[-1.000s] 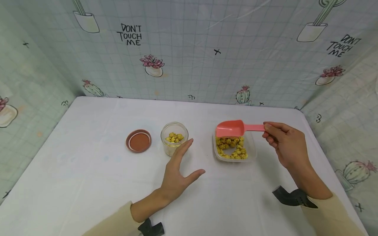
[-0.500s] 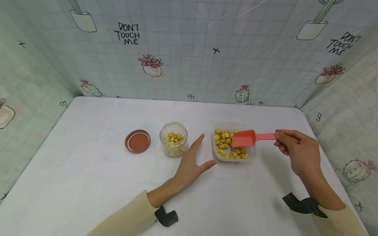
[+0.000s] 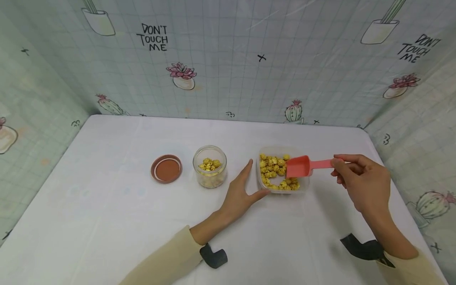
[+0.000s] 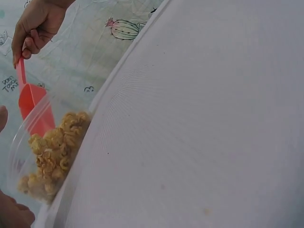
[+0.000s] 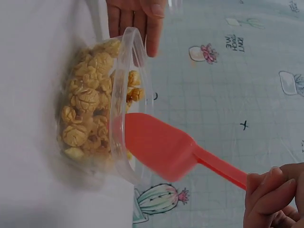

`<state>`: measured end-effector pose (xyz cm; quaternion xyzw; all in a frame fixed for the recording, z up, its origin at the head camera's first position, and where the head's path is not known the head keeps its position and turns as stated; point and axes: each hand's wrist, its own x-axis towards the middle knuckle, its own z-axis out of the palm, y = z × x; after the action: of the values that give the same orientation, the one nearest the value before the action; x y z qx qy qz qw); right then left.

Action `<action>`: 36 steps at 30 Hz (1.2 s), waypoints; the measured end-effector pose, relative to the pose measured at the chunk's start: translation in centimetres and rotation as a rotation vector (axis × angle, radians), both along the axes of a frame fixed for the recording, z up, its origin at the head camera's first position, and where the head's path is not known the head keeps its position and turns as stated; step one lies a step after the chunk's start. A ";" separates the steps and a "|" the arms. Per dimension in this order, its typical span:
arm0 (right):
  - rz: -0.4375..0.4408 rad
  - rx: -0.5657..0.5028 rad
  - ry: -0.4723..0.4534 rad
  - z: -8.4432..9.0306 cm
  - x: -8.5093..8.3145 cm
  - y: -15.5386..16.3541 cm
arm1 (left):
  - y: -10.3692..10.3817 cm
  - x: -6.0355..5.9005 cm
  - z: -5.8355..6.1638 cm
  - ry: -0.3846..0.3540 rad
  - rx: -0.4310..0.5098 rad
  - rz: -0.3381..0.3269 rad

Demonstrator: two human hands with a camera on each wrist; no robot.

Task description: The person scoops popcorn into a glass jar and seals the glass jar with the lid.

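A pink scoop (image 3: 298,166) is pinched by its handle in my right hand (image 3: 368,183). Its blade dips over the rim into a clear plastic container (image 5: 124,85) that holds yellow popcorn (image 3: 272,166); in the right wrist view the blade's tip is inside. Beside the container's left side is my left hand (image 3: 239,194), fingers straight and thumb spread toward the near left corner. Whether the thumb touches the wall I cannot tell. To the left of that hand stands an uncovered glass jar (image 3: 211,180) with popcorn in it.
A round brown lid (image 3: 166,169) lies left of the jar on the white-covered table (image 3: 107,198). Printed cloth (image 3: 221,51) hangs behind the table and along both sides.
My left hand has moved right, from the jar to the container. The scoop has shifted right and its blade has lowered into the container, with my right hand still on the handle.
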<state>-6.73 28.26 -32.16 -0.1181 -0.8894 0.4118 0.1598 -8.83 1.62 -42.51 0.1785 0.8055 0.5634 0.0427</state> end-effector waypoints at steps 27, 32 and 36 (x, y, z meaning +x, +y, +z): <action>0.280 0.456 0.339 0.6 -1.4 -2.7 | 1.3 -0.4 -0.4 0.093 -0.012 -0.054; 0.240 0.380 0.264 0.3 -1.7 -2.0 | 1.4 -0.4 -0.5 0.107 -0.016 -0.050; 0.184 0.272 0.146 -0.2 -1.4 -1.1 | 1.4 -0.5 -0.5 0.094 -0.015 -0.048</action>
<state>-8.10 27.20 -32.39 0.0169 -0.9300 0.3079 0.2000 -9.32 3.05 -43.02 0.2236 0.8064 0.5471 0.0198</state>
